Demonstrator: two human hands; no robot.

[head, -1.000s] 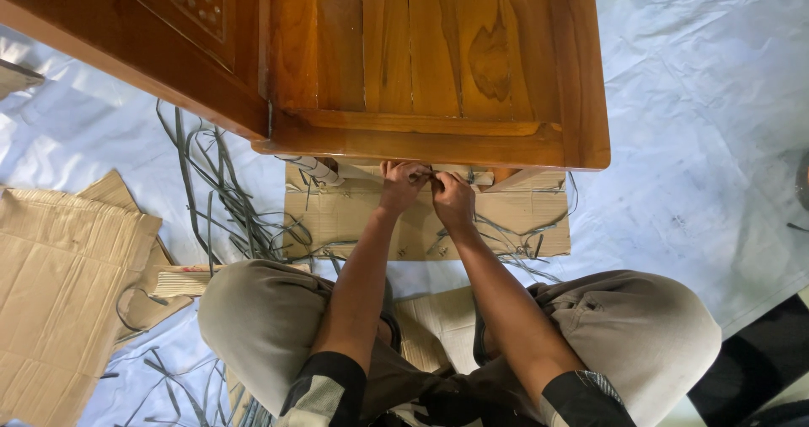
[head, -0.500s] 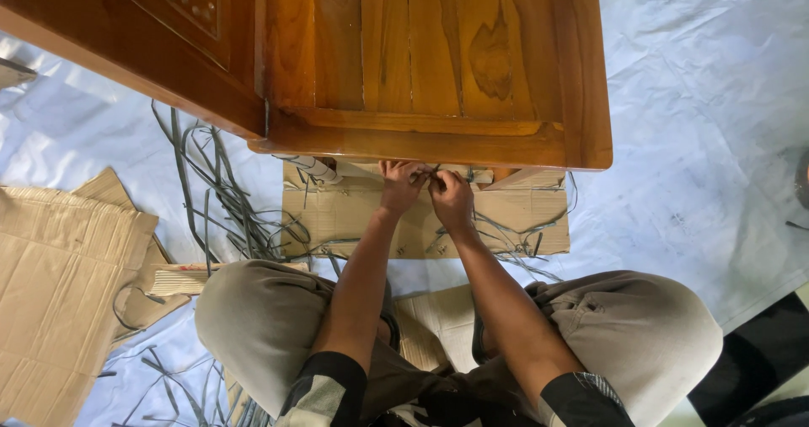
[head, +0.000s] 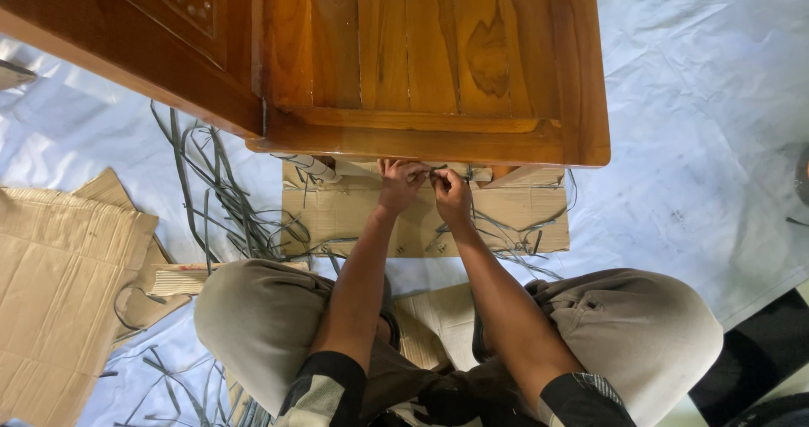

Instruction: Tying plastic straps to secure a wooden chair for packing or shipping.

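Observation:
I squat in front of a varnished wooden cabinet [head: 438, 64]. Both hands work close together just under its front edge. My left hand [head: 399, 184] and my right hand [head: 452, 195] pinch a thin grey-green packing strap [head: 434, 171] between their fingertips. Under the hands lies a flat piece of brown cardboard [head: 354, 212] with more straps across it. What the strap is fastened to is hidden under the cabinet's edge.
A tangle of cut grey straps [head: 211, 191] lies on the pale plastic sheet [head: 699, 140] to the left. Flattened cardboard sheets [head: 59, 284] are stacked at the far left. My knees [head: 253, 326] frame the work spot. A dark floor strip [head: 758, 368] shows at the lower right.
The view has shifted slightly. My hands stay at the same place under the cabinet edge, with only small finger movements on the strap.

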